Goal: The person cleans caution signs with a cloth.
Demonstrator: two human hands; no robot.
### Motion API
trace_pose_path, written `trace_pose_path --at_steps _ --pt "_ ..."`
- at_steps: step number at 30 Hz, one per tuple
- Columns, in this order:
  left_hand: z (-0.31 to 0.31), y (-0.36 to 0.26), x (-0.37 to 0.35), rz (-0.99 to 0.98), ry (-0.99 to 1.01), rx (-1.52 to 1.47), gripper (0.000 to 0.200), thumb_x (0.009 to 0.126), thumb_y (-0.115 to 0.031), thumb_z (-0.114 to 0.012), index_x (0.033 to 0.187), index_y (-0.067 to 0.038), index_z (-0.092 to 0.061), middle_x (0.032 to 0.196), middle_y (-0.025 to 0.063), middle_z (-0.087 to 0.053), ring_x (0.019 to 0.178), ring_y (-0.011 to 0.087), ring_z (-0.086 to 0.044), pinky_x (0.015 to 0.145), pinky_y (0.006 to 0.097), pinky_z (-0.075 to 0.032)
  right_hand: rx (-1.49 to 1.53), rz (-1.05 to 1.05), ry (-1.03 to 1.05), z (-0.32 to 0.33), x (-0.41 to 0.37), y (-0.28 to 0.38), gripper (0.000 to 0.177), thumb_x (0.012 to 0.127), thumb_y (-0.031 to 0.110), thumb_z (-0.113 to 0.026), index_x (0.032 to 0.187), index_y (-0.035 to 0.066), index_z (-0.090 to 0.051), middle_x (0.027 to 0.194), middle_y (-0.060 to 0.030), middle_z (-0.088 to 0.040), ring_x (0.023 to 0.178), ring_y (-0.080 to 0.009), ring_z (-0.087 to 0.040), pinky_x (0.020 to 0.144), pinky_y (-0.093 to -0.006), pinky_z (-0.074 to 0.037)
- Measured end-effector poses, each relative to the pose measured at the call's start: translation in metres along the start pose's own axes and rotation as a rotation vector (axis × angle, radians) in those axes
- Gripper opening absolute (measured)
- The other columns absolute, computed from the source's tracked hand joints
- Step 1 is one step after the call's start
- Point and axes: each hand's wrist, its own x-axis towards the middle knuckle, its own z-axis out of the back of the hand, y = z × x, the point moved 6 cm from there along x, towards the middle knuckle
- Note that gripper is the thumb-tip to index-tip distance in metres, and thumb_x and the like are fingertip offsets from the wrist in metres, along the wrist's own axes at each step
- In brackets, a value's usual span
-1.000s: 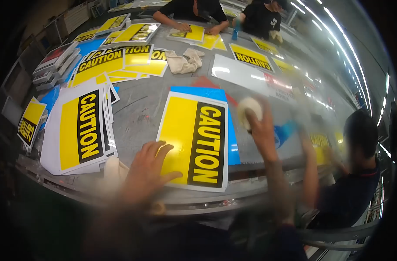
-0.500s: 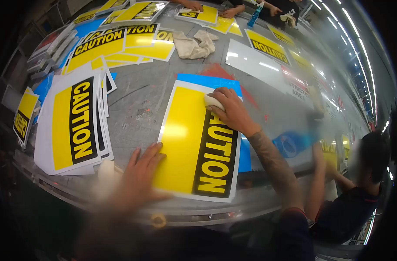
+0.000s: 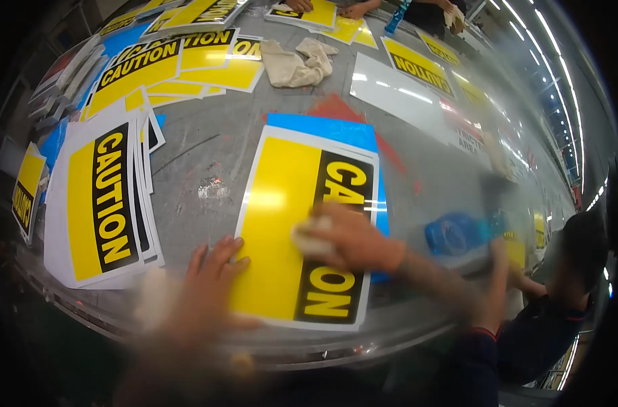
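Observation:
My right hand (image 3: 353, 237), blurred by motion, holds a white cloth (image 3: 313, 239) against the middle of a yellow and black CAUTION sign (image 3: 275, 197). This sign lies face up on a blue sheet (image 3: 381, 183), which shows along its top and right edges. At the sign's left edge my left hand (image 3: 210, 278) rests with its fingers spread. Beside that hand is a blurred pale object (image 3: 156, 295) that I cannot make out. A stack of CAUTION signs (image 3: 83, 217) lies to the left.
More CAUTION signs (image 3: 161, 64) and a crumpled cloth (image 3: 295, 62) lie at the back of the grey table (image 3: 207, 146). A blue spray bottle (image 3: 454, 233) is at the right, near a co-worker (image 3: 546, 319). Other people's hands (image 3: 356, 9) are at the far edge.
My right hand has moved down with the white cloth, from the sign's upper part to its middle. The first letters of the word now show. My left hand remains at the left edge.

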Motion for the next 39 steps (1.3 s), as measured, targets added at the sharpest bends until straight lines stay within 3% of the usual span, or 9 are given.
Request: trace_pose_path --at_steps 2,5,8,12,17,24,29,36,39 --pt "-0.003 0.001 0.0 0.002 0.012 -0.019 0.116 0.065 -0.069 -0.099 0.148 -0.004 -0.05 0.166 0.0244 -0.041 0.162 0.0438 -0.036 0.134 0.0655 -0.02 0.1 0.098 0.152 -0.006 -0.01 0.02 0.05 0.089 0.023 -0.088 0.137 0.017 -0.073 0.13 -0.0162 -0.065 0.128 -0.0345 -0.065 0.107 -0.0491 -0.056" --pt "-0.001 0.0 0.001 -0.007 0.012 -0.001 0.117 0.063 -0.068 -0.1 0.147 -0.004 -0.05 0.165 0.024 -0.041 0.162 0.0439 -0.035 0.134 0.0659 -0.02 -0.236 -0.133 -0.254 0.032 0.001 -0.066 0.044 0.09 0.017 -0.086 0.132 0.013 -0.075 0.128 -0.0161 -0.065 0.123 -0.0369 -0.064 0.106 -0.0477 -0.055" --pt "-0.003 -0.001 0.0 -0.016 0.006 0.002 0.118 0.061 -0.067 -0.101 0.146 -0.002 -0.05 0.166 0.0233 -0.04 0.162 0.0436 -0.034 0.134 0.0655 -0.019 -0.303 -0.207 -0.349 0.049 0.005 -0.098 0.052 0.083 0.013 -0.09 0.132 0.012 -0.075 0.131 -0.0175 -0.065 0.123 -0.0396 -0.063 0.11 -0.0472 -0.053" --pt "-0.002 0.003 0.001 0.013 -0.029 -0.02 0.118 0.059 -0.065 -0.102 0.145 -0.003 -0.051 0.166 0.023 -0.041 0.162 0.0435 -0.034 0.134 0.0654 -0.018 -0.064 -0.029 -0.017 0.02 -0.02 -0.012 0.056 0.082 0.013 -0.091 0.136 0.014 -0.073 0.13 -0.0188 -0.065 0.129 -0.0411 -0.062 0.118 -0.0501 -0.048" --pt "-0.004 0.0 0.0 -0.009 -0.02 0.0 0.119 0.058 -0.064 -0.103 0.146 -0.004 -0.05 0.168 0.0225 -0.041 0.162 0.0432 -0.034 0.135 0.0651 -0.017 -0.298 -0.239 -0.37 0.064 -0.017 -0.099 0.025 0.099 0.017 -0.077 0.122 0.009 -0.077 0.123 -0.0183 -0.066 0.118 -0.039 -0.063 0.1 -0.0475 -0.053" --pt "-0.006 0.001 0.0 -0.001 -0.031 0.011 0.123 0.056 -0.062 -0.105 0.148 -0.004 -0.047 0.168 0.0225 -0.04 0.164 0.0424 -0.032 0.136 0.065 -0.015 0.085 0.095 0.101 -0.011 -0.075 0.063 0.049 0.09 0.014 -0.082 0.138 0.02 -0.074 0.135 -0.0165 -0.068 0.123 -0.0315 -0.067 0.11 -0.0492 -0.049" --pt "-0.008 -0.002 0.0 -0.003 -0.006 0.063 0.124 0.057 -0.061 -0.105 0.15 -0.004 -0.046 0.171 0.0244 -0.038 0.164 0.0429 -0.031 0.136 0.0646 -0.016 -0.161 -0.285 -0.398 0.044 -0.059 -0.053 0.032 0.095 0.012 -0.078 0.127 0.012 -0.078 0.127 -0.0163 -0.068 0.119 -0.0385 -0.064 0.102 -0.0497 -0.048" --pt "0.001 -0.007 0.0 0.015 -0.059 -0.027 0.109 0.06 -0.045 -0.103 0.147 -0.001 -0.054 0.169 0.0216 -0.043 0.165 0.0392 -0.035 0.133 0.0667 -0.022 0.078 0.027 0.142 -0.008 -0.106 0.08 0.066 0.076 0.007 -0.088 0.139 0.021 -0.074 0.13 -0.0133 -0.068 0.124 -0.0322 -0.064 0.098 -0.0457 -0.05" --pt "0.0 -0.01 0.002 0.01 -0.04 0.011 0.11 0.06 -0.046 -0.103 0.148 -0.001 -0.053 0.169 0.0214 -0.043 0.164 0.0405 -0.035 0.132 0.067 -0.023 -0.095 -0.248 -0.086 0.016 -0.105 0.034 0.048 0.086 0.012 -0.084 0.133 0.015 -0.075 0.125 -0.0152 -0.068 0.115 -0.036 -0.065 0.093 -0.0478 -0.05"
